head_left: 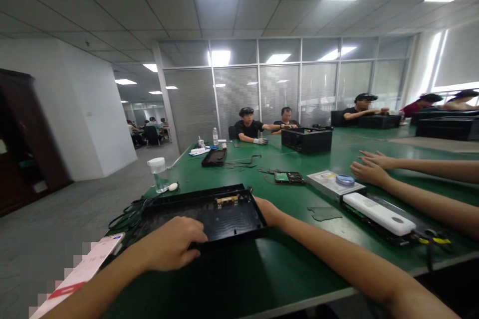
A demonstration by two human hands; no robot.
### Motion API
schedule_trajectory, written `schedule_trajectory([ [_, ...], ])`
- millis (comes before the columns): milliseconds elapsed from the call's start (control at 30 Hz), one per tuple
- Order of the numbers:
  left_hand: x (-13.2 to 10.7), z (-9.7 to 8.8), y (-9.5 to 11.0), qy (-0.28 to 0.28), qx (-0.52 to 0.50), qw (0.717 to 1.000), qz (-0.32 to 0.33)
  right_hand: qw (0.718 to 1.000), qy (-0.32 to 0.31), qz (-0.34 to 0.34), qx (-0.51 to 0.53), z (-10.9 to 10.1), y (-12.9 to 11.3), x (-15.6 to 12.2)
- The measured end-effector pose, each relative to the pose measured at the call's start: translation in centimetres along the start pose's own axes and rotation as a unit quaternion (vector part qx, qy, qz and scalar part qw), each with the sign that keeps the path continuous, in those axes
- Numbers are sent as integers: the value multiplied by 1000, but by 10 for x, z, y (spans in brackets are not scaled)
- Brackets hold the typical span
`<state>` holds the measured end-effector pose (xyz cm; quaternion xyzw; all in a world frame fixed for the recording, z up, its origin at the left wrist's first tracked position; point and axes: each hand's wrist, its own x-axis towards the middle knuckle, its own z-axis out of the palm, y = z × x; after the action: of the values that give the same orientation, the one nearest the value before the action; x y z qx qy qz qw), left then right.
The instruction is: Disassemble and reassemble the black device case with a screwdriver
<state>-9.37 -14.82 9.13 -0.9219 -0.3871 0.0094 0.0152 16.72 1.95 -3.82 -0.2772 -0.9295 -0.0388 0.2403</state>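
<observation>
A black plastic case shell (209, 212) lies open-side up on the green table (284, 269) in front of me. My left hand (172, 244) rests on its near edge with the fingers curled over the rim. My right hand (267, 211) grips the shell's right edge; its fingers are mostly hidden behind the rim. Inside the shell sits a small brass-coloured part (226, 200).
A co-worker's two hands (368, 167) lie flat on the table at the right, near a grey drive (333, 183) and a white bar-shaped device (377, 213). A plastic cup (158, 174), cables (129, 212), a circuit board (288, 177) and another black case (307, 139) stand farther off. Other people sit at the far end.
</observation>
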Motion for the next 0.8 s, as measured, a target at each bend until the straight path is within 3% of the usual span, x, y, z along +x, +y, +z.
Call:
schedule_trajectory([
  [133, -10, 28, 16, -14, -16, 1000, -4, 996, -14, -40, -76, 8, 27, -9],
  [300, -6, 60, 19, -64, -17, 997, -28, 994, -20, -2, -108, -5, 76, -39],
  [400, 13, 62, 11, -142, 2, 988, -68, 998, -3, 19, -63, -16, 94, -47],
  [500, 46, 49, -2, -201, -16, 975, -95, 999, 24, 35, 8, -19, 97, -47],
  [567, 74, 42, -9, -169, -39, 983, -56, 997, 41, 47, 45, -16, 92, -45],
  [633, 105, 45, -14, -91, -29, 995, 8, 995, 51, 58, 65, -13, 84, -43],
  [700, 133, 58, -20, 8, 13, 999, 53, 994, 52, 65, 77, -9, 77, -41],
  [800, 158, 90, -29, 53, 90, 991, 84, 993, 50, 69, 87, -8, 70, -38],
])
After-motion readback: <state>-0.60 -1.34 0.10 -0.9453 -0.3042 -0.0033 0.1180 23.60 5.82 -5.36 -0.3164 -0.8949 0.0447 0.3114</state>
